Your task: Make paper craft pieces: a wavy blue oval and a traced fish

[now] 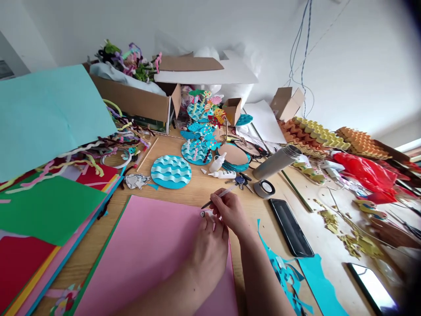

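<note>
A large pink sheet [154, 245] lies before me on the wooden table, a green edge showing beneath its left side. My left hand [210, 250] rests on its upper right part, fingers extended and pressing on a small white paper piece [202, 214] with a black-ringed, eye-like mark. Most of that piece is hidden under my fingers. Pinched in my right hand [230, 210] is a pen [226, 192], its dark tip just above the white piece. My two hands touch or overlap near the fingertips.
Beyond the sheet are a blue wavy disc [171, 171], glue bottles [217, 163], keys [241, 180] and a grey flask [278, 161]. A black phone [291, 227] and blue scraps [286, 274] lie right. Coloured sheets [52, 208] are stacked left. Another person's hand [394, 232] shows far right.
</note>
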A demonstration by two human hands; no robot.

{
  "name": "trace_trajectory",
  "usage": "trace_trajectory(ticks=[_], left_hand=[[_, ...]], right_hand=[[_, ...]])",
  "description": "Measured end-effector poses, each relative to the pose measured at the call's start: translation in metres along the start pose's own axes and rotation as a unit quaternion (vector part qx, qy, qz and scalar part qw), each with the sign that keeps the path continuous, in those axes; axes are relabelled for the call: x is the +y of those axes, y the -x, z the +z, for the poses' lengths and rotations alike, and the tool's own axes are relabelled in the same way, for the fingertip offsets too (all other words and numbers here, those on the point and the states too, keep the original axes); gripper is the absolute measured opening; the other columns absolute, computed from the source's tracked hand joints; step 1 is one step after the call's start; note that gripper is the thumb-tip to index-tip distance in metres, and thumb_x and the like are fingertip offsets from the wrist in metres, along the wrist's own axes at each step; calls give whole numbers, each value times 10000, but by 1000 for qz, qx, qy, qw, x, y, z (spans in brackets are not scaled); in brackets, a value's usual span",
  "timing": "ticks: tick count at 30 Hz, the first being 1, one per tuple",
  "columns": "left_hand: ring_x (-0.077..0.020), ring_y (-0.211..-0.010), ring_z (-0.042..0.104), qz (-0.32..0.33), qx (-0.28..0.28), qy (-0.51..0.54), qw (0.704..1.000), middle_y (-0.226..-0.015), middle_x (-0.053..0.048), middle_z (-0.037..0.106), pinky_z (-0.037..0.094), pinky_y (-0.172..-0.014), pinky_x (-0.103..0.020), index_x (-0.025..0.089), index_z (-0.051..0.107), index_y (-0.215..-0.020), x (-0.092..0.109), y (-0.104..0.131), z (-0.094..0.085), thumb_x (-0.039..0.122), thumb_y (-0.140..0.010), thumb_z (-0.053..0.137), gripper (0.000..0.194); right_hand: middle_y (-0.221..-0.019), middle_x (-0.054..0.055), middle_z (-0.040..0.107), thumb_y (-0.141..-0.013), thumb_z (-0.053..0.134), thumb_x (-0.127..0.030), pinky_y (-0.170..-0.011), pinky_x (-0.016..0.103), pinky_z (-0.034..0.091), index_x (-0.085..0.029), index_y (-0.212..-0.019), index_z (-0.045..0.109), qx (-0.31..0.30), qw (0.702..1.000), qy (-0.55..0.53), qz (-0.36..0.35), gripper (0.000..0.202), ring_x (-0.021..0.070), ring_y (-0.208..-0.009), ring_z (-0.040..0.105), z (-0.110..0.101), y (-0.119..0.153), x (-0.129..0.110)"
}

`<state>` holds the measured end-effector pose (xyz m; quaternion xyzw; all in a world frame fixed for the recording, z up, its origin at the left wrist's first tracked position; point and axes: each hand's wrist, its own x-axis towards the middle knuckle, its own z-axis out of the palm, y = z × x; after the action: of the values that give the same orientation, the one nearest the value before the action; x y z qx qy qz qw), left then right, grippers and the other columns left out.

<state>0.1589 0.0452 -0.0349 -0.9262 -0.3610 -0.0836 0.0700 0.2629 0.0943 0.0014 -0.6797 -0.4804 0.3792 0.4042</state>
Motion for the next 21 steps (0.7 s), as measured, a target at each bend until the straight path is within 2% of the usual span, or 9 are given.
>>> trace_trajectory(ticks=[9, 16, 21], left_hand=[[-326, -1162, 517, -36, 43, 62, 996, -1228, -193, 604, 375, -1007, -459, 60, 559, -1251, 2, 1, 2, 161, -790, 480, 479], [-330, -1150, 523, -28, 61, 63, 996, -1223, -220, 600, 387, -996, -460, 30, 574, -1226, 2, 1, 3, 192, -795, 498, 467], [-316, -1132, 529, -44, 90, 55, 993, -1172, -197, 631, 376, -989, -457, 57, 608, -1189, 4, 2, 6, 204, -786, 524, 437]], right_hand=[[-552, -9, 610, -829, 507, -312, -464, 212, 428, -192, -654, 526, 3, 999, 54, 0, 214, 117, -471, 563, 3, -2, 8], [-550, -14, 614, -821, 492, -276, -499, 214, 435, -200, -643, 518, 9, 997, 75, 0, 195, 125, -494, 587, 5, -2, 10], [-551, -16, 606, -816, 486, -267, -513, 211, 434, -200, -635, 511, 10, 996, 89, -2, 195, 126, -505, 593, 5, -1, 8]])
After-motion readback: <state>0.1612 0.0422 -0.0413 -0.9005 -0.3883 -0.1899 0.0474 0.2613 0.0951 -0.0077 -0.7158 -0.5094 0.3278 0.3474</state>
